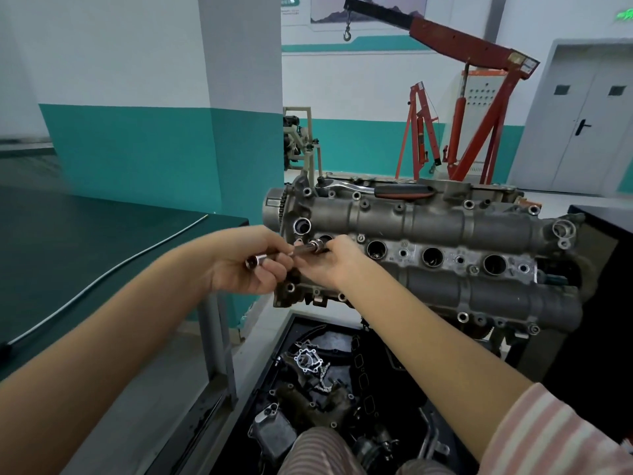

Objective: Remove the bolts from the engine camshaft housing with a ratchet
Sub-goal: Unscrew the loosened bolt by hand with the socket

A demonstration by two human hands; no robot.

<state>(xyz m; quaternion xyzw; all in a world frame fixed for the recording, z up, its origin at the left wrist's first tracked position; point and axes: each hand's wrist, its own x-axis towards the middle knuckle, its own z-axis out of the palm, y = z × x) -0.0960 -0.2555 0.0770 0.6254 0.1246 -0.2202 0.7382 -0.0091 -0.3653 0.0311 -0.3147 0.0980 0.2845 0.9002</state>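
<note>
- The camshaft housing (428, 231) lies across an engine in front of the person, bolts (360, 238) dotted along its flanges and between the plug wells.
- The ratchet (373, 189) rests unheld on the housing's far edge (parked within reach, I judge).
- An extension bar (301, 250) with a socket (256, 261) at its near end spans both hands, just above the housing's left end.
- Left hand (245, 262) curls its fingers around the socket end; right hand (337, 260) pinches the far tip, probably fitting a piece on.
- Below, a black tray (274, 389) holds removed engine parts.
</note>
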